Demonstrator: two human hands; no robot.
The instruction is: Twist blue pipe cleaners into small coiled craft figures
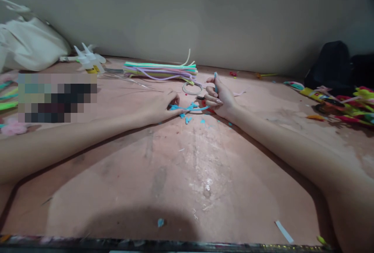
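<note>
A light blue pipe cleaner point(201, 109) stretches between my two hands, low over the table. My left hand point(165, 109) rests on the tabletop with thumb and fingers closed on its left part, where blue loops bunch up. My right hand point(222, 99) is turned palm inward, its fingers curled around the other end, and a blue tip pokes up by the index finger. Small blue cut pieces point(187, 120) lie just below the hands. Something red point(208, 107) with a dark end sits behind the right fingers, mostly hidden.
Behind my hands lie a bundle of pastel pipe cleaners point(160, 70) and a pale ring point(192, 88). Glue bottles point(89, 61) and a white bag point(32, 44) stand at the back left. At the right is a colourful pipe cleaner pile point(350, 107). A paper strip point(284, 231) lies near the front edge.
</note>
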